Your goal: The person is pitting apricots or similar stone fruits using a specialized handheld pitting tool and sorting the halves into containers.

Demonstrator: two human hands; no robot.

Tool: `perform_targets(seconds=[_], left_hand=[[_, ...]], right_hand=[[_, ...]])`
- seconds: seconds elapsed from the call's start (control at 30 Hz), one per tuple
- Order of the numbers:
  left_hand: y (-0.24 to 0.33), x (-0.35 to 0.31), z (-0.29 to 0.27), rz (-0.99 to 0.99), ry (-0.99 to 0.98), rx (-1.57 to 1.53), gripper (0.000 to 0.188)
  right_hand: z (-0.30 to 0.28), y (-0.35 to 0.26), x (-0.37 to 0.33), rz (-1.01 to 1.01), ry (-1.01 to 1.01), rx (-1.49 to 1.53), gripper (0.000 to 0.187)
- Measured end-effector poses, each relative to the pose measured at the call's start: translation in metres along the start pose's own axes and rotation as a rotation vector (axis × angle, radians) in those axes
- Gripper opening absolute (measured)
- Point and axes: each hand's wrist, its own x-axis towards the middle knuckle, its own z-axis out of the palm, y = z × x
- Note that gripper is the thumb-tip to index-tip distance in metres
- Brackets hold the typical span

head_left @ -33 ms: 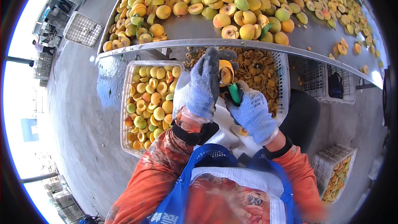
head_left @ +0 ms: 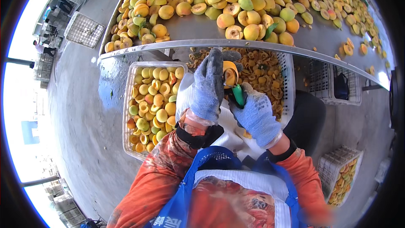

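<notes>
My left hand (head_left: 206, 88), in a blue and grey work glove, is closed around a yellow peach half (head_left: 230, 76), its cut face turned toward me. In a matching glove, my right hand (head_left: 258, 115) grips a green-handled pitting knife (head_left: 238, 96). The metal end of the knife meets the peach's cut face; how deep it sits is hidden. Both hands are held just below the near edge of a metal table (head_left: 194, 29). Whole and halved peaches (head_left: 253, 18) are heaped on that table.
A white crate (head_left: 127, 114) of peach halves stands to the left. Beneath my hands, another crate (head_left: 287, 86) holds browner pieces and scraps. More crates stand at the right, including one with peaches (head_left: 337, 173). An upturned-looking crate (head_left: 84, 29) lies on the floor; people work far left.
</notes>
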Motion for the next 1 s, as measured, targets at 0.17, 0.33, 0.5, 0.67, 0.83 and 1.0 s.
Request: perform_targets(seconds=[0.17, 0.33, 0.5, 0.67, 0.83, 1.0], left_hand=[[0.007, -0.007, 0.006, -0.027, 0.031, 0.181, 0.050], [0.007, -0.001, 0.004, 0.006, 0.054, 0.299, 0.039], [0.014, 0.019, 0.008, -0.433, -0.130, -0.351, 0.043], [0.014, 0.030, 0.008, -0.599, -0.335, -0.331, 0.055], [0.015, 0.032, 0.008, -0.505, -0.408, -0.376, 0.060], [-0.030, 0.029, -0.083, -0.640, -0.098, -0.398, 0.042]], right_hand=[[0.010, 0.003, -0.007, 0.001, 0.095, 0.051, 0.028], [0.008, 0.000, 0.000, 0.111, -0.261, 0.687, 0.026], [-0.031, -0.007, 0.003, 0.531, -0.589, 1.089, 0.029], [-0.018, 0.013, -0.006, 0.509, -0.601, 1.444, 0.030], [-0.018, 0.012, -0.020, 0.502, -0.486, 1.817, 0.027], [-0.040, 0.052, -0.017, 0.218, -0.340, 1.958, 0.024]])
